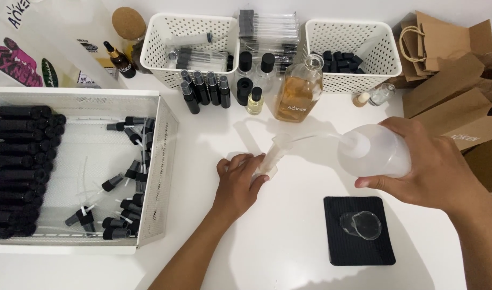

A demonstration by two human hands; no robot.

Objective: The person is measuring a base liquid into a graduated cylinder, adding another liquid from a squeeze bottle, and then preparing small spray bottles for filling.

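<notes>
My left hand [237,182] grips a small clear tube-shaped vial [269,159] that stands tilted on the white table [278,252]. My right hand [432,164] holds a translucent squeeze bottle [375,151] tipped to the left. Its thin bent spout [310,137] reaches to the mouth of the vial. A black ribbed mat [340,249] lies below the right hand, with a small clear glass beaker [361,224] lying on it.
A white tray [159,177] at left holds rows of black bottles [18,166] and loose black spray caps [122,182]. Two white perforated baskets [160,53], [316,53], a glass bottle of amber liquid [298,91], small black-capped bottles [203,91] and brown paper bags [455,91] stand along the back.
</notes>
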